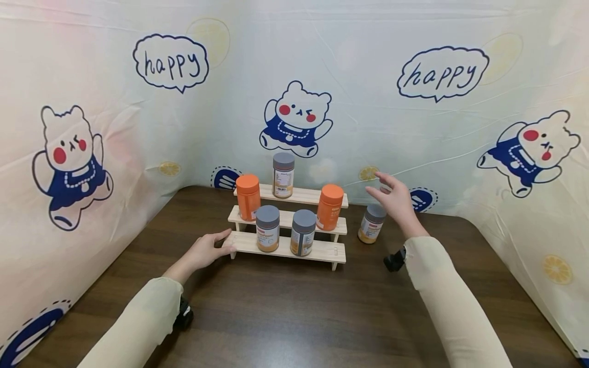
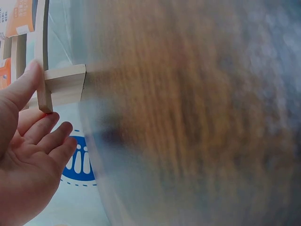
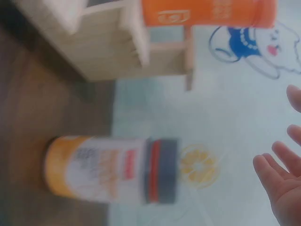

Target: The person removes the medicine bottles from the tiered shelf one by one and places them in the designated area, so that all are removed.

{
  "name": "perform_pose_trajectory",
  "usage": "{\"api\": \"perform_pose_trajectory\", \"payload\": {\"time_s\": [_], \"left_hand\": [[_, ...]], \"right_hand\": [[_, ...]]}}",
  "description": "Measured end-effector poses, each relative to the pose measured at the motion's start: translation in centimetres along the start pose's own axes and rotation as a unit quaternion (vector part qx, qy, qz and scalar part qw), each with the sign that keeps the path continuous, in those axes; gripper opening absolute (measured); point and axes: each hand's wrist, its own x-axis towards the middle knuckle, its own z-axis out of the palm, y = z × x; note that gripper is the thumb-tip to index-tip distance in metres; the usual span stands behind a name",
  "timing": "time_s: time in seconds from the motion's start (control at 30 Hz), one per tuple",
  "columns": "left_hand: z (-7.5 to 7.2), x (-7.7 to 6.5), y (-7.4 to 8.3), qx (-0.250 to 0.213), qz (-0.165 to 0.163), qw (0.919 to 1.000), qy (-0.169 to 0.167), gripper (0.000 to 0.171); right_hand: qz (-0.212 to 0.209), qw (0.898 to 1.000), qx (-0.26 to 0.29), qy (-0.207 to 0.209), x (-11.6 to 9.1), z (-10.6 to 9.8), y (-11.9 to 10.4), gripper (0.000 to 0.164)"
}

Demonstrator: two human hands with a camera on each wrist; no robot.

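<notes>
A three-step wooden rack [image 1: 327, 250] stands on the table. My left hand [image 1: 202, 252] grips the left end of its lowest step, the thumb [image 2: 26, 87] on the upper face and the fingers by the underside. On that step are two grey-lidded jars, one on the left [image 1: 268, 232] and one on the right [image 1: 303, 237]. My right hand [image 1: 398, 202] holds nothing and hovers with spread fingers above and beside another grey-lidded jar [image 1: 369, 229]. This jar stands upright on the table, right of the rack; the right wrist view shows the hand apart from its lid [image 3: 168, 170].
The middle step carries an orange jar [image 1: 248, 202] at its left and another orange jar [image 1: 330, 209] at its right. A grey-lidded jar [image 1: 283, 176] stands on the top step. Behind the dark wood table [image 1: 285, 306] hangs a printed cloth [image 1: 349, 61], which also encloses both sides.
</notes>
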Motion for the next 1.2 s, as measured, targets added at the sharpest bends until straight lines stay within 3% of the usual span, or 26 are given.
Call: {"api": "perform_pose_trajectory", "payload": {"time_s": [0.27,0.6,0.9,1.2], "left_hand": [[0.0,0.0,-0.1,-0.001,-0.002,1.0000,0.001,0.070],[0.1,0.1,-0.2,0.000,0.001,1.0000,0.003,0.071],[0.1,0.1,-0.3,0.002,-0.003,1.0000,0.002,0.072],[0.1,0.1,-0.4,0.000,-0.004,1.0000,0.000,0.072]], "right_hand": [[-0.026,1.000,0.006,-0.016,1.8,1.2,-4.6,0.060],[-0.052,0.997,0.019,-0.050,3.9,4.2,-9.4,0.059],[-0.047,0.995,0.021,-0.082,4.7,7.3,-11.7,0.058],[-0.031,0.994,0.001,-0.104,5.4,10.4,-12.5,0.061]]}}
